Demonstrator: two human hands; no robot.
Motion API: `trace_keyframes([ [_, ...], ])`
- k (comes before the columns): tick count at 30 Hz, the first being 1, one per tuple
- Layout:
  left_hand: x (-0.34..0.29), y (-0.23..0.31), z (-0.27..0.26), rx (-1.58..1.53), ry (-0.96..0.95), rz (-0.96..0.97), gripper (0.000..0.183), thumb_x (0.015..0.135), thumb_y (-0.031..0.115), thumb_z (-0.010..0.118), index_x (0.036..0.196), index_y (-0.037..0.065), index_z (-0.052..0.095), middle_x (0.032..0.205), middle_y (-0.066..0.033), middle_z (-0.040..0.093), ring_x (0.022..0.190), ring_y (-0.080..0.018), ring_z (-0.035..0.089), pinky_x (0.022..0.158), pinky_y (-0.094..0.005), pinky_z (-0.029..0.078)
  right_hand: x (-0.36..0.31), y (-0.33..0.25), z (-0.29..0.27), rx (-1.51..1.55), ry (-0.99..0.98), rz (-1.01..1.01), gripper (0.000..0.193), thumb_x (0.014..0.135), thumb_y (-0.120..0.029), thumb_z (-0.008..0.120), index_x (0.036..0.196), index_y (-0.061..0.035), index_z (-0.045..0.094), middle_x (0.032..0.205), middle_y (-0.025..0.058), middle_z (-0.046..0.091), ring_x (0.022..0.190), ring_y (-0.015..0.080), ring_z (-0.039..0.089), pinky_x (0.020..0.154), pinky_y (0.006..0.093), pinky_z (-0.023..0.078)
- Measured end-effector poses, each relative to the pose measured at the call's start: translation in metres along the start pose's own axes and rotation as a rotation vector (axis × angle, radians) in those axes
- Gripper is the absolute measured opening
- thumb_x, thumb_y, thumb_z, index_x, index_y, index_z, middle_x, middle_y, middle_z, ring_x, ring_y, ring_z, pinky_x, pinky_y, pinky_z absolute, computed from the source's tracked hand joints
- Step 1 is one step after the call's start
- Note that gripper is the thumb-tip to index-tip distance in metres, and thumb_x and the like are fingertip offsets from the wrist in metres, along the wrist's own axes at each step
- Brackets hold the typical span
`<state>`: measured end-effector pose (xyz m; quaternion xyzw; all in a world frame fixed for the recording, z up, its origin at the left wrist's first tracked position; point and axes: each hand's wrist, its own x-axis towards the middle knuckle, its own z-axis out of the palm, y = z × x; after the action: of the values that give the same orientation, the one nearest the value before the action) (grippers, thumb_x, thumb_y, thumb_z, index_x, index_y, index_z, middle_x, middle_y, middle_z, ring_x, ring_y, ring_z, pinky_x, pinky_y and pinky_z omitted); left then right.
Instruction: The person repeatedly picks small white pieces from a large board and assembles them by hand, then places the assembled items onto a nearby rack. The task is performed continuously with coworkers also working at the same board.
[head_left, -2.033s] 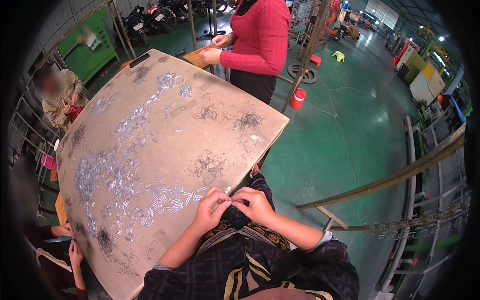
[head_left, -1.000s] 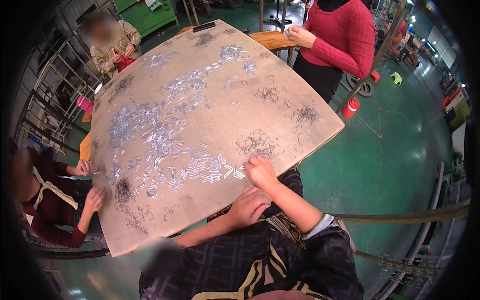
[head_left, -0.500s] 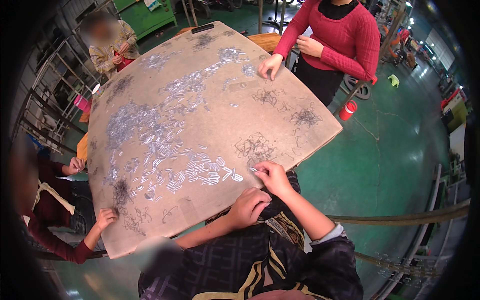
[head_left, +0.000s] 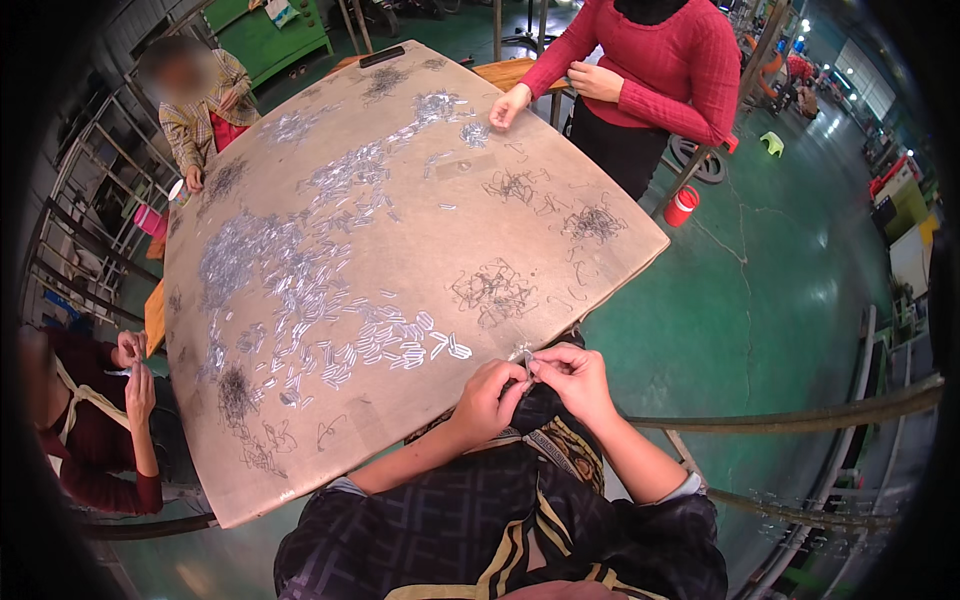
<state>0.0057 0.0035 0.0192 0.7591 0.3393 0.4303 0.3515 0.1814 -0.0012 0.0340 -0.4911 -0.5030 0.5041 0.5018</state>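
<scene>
At the near edge of the table, my left hand [head_left: 490, 400] and my right hand [head_left: 575, 378] meet, fingertips almost touching. Between thumb and finger my right hand pinches a small shiny clear-silver strip [head_left: 529, 360]. My left fingers are closed in a pinch too; what they hold is too small to make out. Just beyond my hands lies a tangle of thin dark bent wires [head_left: 492, 290]. To its left are loose shiny strips [head_left: 385, 335], several of them lying close to my left hand.
A brown board-topped table [head_left: 400, 420] carries more strips and dark wire piles [head_left: 595, 222]. Co-workers sit at the left and far left; another in a red sweater [head_left: 670, 70] stands at the far right. A red container [head_left: 682, 206] and a green stool [head_left: 772, 144] are on the floor.
My right hand has moved off the tabletop toward me, bringing the strip to my left hand, which has risen to meet it. The left co-worker's hand has left the table.
</scene>
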Motion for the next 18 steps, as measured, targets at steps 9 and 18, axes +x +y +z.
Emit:
trace_keyframes([
  [9, -0.004, -0.001, 0.002, -0.073, 0.029, -0.130, 0.011, 0.085, 0.000, 0.064, 0.093, 0.001, 0.058, 0.084, -0.0137, 0.062, 0.074, -0.0300, 0.061, 0.067, -0.0356, 0.049, -0.007, -0.010, 0.008, -0.259, 0.052, -0.163, 0.011, 0.080, 0.000, 0.072, 0.090, 0.0029, 0.071, 0.078, 0.0075, 0.066, 0.068, 0.0109, 0.062, 0.064, 0.0237, 0.050],
  [18, 0.055, -0.071, -0.049, 0.521, 0.109, -0.177, 0.008, 0.083, 0.005, 0.062, 0.086, 0.002, 0.068, 0.088, -0.0177, 0.066, 0.082, -0.0349, 0.065, 0.074, -0.0410, 0.052, -0.010, -0.015, 0.009, -0.326, 0.091, -0.249, 0.009, 0.079, -0.001, 0.072, 0.087, 0.0025, 0.070, 0.076, 0.0076, 0.064, 0.065, 0.0141, 0.059, 0.062, 0.0261, 0.047],
])
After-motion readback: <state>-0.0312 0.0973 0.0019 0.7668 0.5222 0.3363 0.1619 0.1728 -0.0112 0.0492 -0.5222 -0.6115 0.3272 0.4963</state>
